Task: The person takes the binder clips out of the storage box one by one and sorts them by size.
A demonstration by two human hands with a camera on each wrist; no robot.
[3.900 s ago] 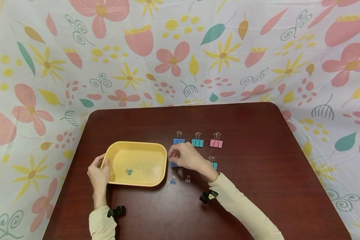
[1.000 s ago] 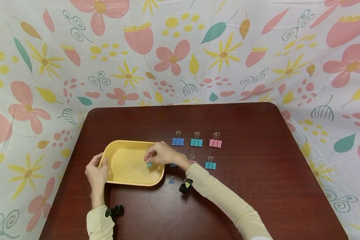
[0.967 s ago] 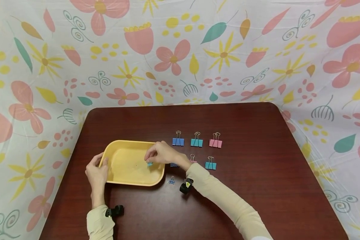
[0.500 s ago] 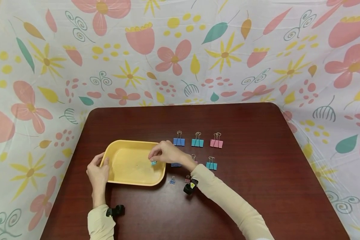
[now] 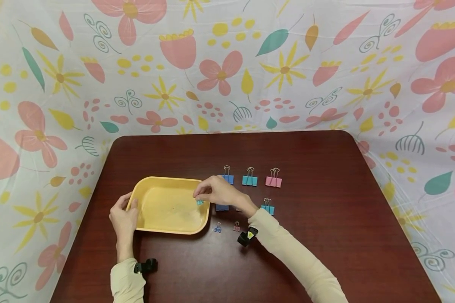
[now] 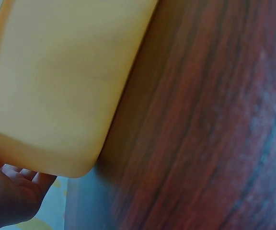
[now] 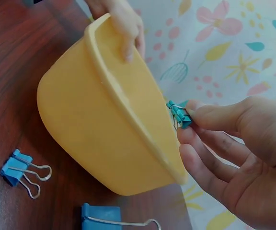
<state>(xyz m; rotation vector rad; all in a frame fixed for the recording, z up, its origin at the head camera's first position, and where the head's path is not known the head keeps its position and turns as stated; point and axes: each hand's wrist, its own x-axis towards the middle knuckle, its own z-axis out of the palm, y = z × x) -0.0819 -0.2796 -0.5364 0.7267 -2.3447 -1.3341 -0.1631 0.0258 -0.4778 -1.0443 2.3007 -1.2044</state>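
Observation:
My left hand point(image 5: 124, 216) grips the left rim of a yellow plastic tub point(image 5: 151, 229), thumb over the inside and fingers outside. A small teal binder clip point(image 7: 180, 114) is pinched between the thumb and fingertips of my right hand point(image 5: 218, 192), just inside the tub's right rim in the head view. Two small clips, one blue point(image 5: 218, 227) and one reddish pink point(image 5: 236, 227), stand on the table right of the tub. Behind them a mid-sized blue clip point(image 5: 222, 208) is partly covered by my right hand, and a teal clip point(image 5: 267, 209) stands farther right.
Three large binder clips line up at the back: blue point(image 5: 229, 180), teal point(image 5: 249, 181) and pink point(image 5: 274, 182). All stand on a dark reddish-brown table point(image 5: 307, 164). A flowered cloth point(image 5: 220, 101) hangs behind and beside it.
The small teal clip lay in the tub in the oldest frame; now my right hand holds it. Over the last second that hand has moved right, toward the rim. My left hand stays put.

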